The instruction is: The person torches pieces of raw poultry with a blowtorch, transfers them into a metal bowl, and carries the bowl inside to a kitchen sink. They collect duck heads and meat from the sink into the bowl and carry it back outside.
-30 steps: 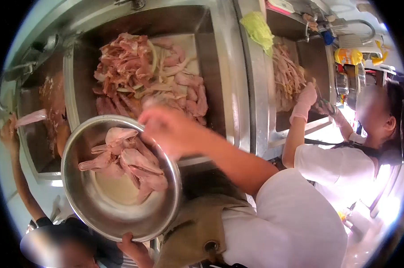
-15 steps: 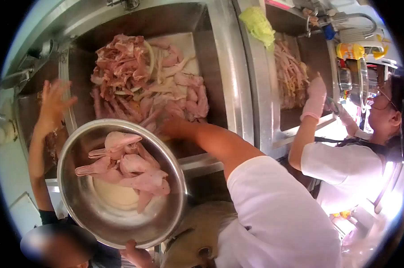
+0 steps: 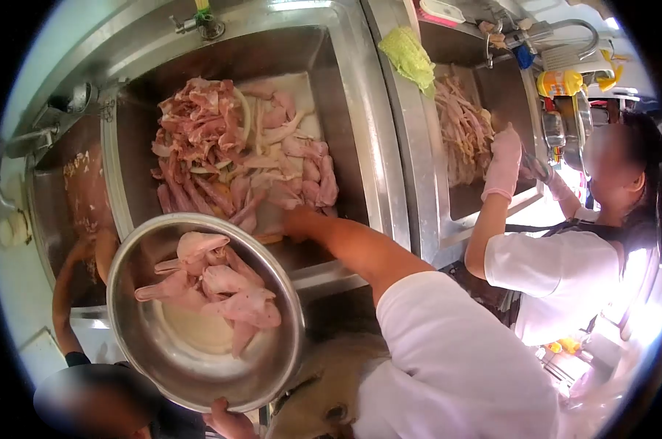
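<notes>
My left hand (image 3: 230,418) grips the near rim of a round steel basin (image 3: 132,344), its fingers over the edge. Inside the tilted basin lies a small pile of pale raw poultry pieces (image 3: 232,289). My right hand (image 3: 299,222) reaches down into the middle sink (image 3: 353,139), right at the near edge of the poultry pieces there. Its fingers are hidden among the meat, so I cannot see whether they hold a piece. Beside it are pale poultry pieces (image 3: 318,164), and farther left rises a heap of redder, bony raw meat (image 3: 201,121).
A co-worker's arms (image 3: 68,293) reach into the left sink (image 3: 46,219), which holds meat. On the right, another person in pink gloves (image 3: 505,164) works over a sink with long pale pieces (image 3: 463,121). A green cloth (image 3: 408,60) lies on the divider.
The left co-worker's raised hand has gone down into the left sink. My right hand remains among the poultry, slightly shifted. The basin is still in my left hand.
</notes>
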Demonstrator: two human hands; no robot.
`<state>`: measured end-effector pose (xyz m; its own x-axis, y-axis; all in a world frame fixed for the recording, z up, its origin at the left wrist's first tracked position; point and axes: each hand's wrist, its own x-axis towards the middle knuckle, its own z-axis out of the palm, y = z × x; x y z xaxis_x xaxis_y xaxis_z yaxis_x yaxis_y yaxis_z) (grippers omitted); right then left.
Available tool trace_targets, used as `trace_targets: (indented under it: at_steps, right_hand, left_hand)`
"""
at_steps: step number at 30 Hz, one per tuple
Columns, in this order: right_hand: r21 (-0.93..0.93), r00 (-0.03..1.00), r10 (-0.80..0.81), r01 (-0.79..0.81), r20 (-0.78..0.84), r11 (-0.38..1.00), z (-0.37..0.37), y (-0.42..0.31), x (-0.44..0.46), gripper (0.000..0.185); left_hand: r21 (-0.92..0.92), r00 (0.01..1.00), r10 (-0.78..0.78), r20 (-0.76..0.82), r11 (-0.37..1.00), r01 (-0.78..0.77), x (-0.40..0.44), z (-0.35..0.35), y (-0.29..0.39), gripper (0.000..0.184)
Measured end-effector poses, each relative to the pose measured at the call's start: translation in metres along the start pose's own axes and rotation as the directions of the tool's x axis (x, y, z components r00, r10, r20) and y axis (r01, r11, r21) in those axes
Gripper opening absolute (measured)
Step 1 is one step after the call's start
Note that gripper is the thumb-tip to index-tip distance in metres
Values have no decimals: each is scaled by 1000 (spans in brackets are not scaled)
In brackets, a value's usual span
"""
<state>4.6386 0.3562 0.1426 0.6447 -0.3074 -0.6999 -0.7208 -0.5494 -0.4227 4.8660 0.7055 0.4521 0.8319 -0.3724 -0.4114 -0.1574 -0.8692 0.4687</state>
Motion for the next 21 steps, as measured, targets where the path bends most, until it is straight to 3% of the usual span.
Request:
trace_targets:
  at_steps: [4,7,10,11,12,13,15,17,19,21]
  right_hand:
    - [-124,933,68,-26,353,992,-38,-29,26,40]
    - [-140,972,165,-142,166,980,-25,-40,31,42]
    - [-41,981,155,-151,114,988,-21,-36,29,40]
    - [21,968,142,-150,205,988,-26,-32,24,41]
    - [67,970,106,-123,220,990,-29,-26,20,40]
    - [122,970,58,-89,238,988,-29,-16,12,40]
    - [210,959,-46,-15,280,978,-36,7,-11,38]
    - [194,935,-112,48,336,980,-46,19,-34,37]
    - [81,922,-172,153,346,985,-49,28,-50,36]
    - [-10,897,-345,362,276,932,-47,30,-63,36]
  left_hand:
    - [99,989,70,-129,993,-58,-10,6,22,13]
    - [142,966,252,-63,960,-241,-5,-1,8,12]
    - [232,941,338,24,914,-334,-1,-6,9,12]
    - [-67,989,137,-55,988,-140,-1,2,22,17]
    - [-370,994,-85,-67,927,55,-3,14,45,25]
    - [-634,953,-302,-14,740,225,-7,18,56,33]
    - [-379,979,-203,-29,908,177,1,7,2,32]
    - [-188,988,-145,-58,973,132,-6,-2,18,29]
    - [-208,989,-134,-69,971,117,-7,6,43,27]
    - [-285,991,-127,-39,952,111,-1,8,19,26]
